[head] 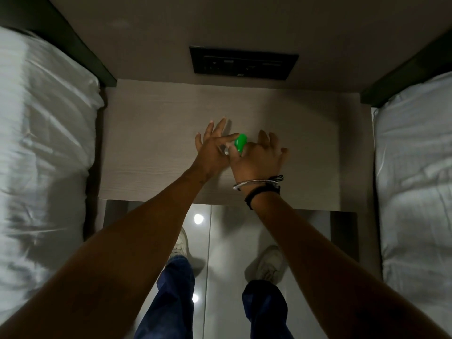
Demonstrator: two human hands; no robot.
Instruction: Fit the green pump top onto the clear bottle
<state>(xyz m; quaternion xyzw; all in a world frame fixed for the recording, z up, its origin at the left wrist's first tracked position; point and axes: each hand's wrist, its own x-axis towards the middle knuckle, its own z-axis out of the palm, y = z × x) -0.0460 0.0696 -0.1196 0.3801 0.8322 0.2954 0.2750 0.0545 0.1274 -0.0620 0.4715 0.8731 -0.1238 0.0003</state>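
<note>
The green pump top [240, 142] shows between my two hands above the middle of the wooden bedside table [151, 133]. My right hand [259, 157] pinches it from the right with thumb and forefinger, its other fingers spread. My left hand [212, 148] comes in from the left, thumb and forefinger around the clear bottle [226, 150], of which only a pale glint under the pump shows; its remaining fingers fan outward. The bottle's body is hidden behind my hands, so I cannot tell how the pump sits on its neck.
A black socket panel [243, 62] is set in the wall behind the table. Beds with white linen flank the table, one on the left [41, 143] and one on the right [415, 167]. My legs and white shoes [179, 245] stand on glossy floor below.
</note>
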